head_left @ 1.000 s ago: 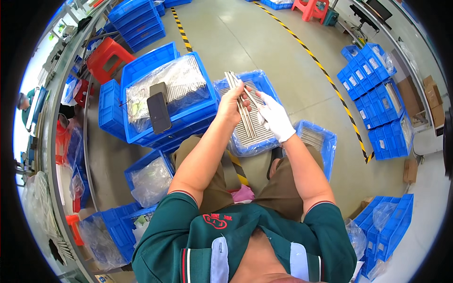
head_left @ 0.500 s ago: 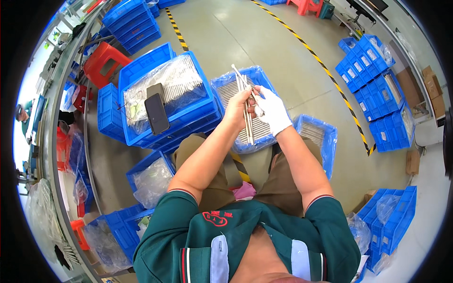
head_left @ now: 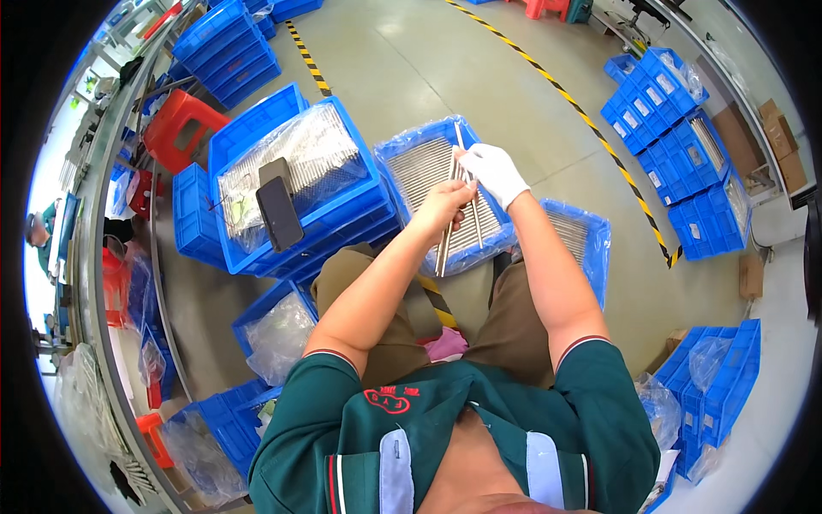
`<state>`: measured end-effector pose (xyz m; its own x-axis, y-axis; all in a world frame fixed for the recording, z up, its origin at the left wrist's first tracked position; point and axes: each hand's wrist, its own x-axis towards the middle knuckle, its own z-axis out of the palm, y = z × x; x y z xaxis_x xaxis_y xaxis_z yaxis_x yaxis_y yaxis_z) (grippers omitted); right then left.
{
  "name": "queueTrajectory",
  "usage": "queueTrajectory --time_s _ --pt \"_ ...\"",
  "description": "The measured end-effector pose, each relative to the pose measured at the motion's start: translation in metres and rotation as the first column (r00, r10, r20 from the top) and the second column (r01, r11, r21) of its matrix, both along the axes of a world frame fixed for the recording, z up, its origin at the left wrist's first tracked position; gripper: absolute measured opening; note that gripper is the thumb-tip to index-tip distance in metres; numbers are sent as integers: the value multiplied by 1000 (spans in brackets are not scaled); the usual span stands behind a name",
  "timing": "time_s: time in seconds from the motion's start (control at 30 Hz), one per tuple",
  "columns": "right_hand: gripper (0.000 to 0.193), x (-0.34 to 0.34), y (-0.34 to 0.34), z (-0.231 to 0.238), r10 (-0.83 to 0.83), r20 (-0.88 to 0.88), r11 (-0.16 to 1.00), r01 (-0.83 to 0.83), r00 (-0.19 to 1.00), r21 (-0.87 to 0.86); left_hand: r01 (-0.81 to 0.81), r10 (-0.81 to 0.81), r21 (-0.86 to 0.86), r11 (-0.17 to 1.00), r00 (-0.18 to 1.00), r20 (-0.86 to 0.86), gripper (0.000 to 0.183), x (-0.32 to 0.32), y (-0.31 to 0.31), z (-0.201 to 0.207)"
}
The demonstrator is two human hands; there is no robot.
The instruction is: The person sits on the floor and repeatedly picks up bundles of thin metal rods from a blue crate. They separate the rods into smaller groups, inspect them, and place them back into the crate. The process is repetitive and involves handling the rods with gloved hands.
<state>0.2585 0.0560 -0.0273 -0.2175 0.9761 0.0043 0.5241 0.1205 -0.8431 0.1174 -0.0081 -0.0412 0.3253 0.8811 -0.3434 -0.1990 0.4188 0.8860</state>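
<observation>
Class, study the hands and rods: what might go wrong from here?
1. The silvery rods in the bare left hand splay at differing angles, so one might slip.
2. The right hand wears a glove, the left doesn't; bare skin could smudge the rods.
3. The phone seems to lie across the blue crate's rim; a bump might tip it off.

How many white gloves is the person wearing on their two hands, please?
1: a white glove on the right hand; the left hand, holding thin rods, is bare.
</observation>
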Motion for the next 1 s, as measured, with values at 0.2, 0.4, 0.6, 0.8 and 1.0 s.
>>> queueTrajectory --time_s 0.2,0.4,0.6,0.8,1.0 --pt "33 49 63 -32 -618 -400 762 640 677 -94 318 -301 -117 941 943 143 21 12 -20 -6" --pt "30 47 7 8 -424 -640 900 221 640 -376 135 -33 -160 978 855 518 24 -15 6 -10" --pt "27 9 -16 2 -101 -295 980 43 950 -196 113 -12 -129 985 795 606 31 -22 13 5" --pt "24 -8 -23 -3 46 -35 997 -43 998 71 168 -63 -96 981 746 663 29 -28 15 -6" --pt "26 -8 -21 -9 -101 -503 897 -140 858 -418 -150 180 -98 984 821 542 28 -35 29 -12"
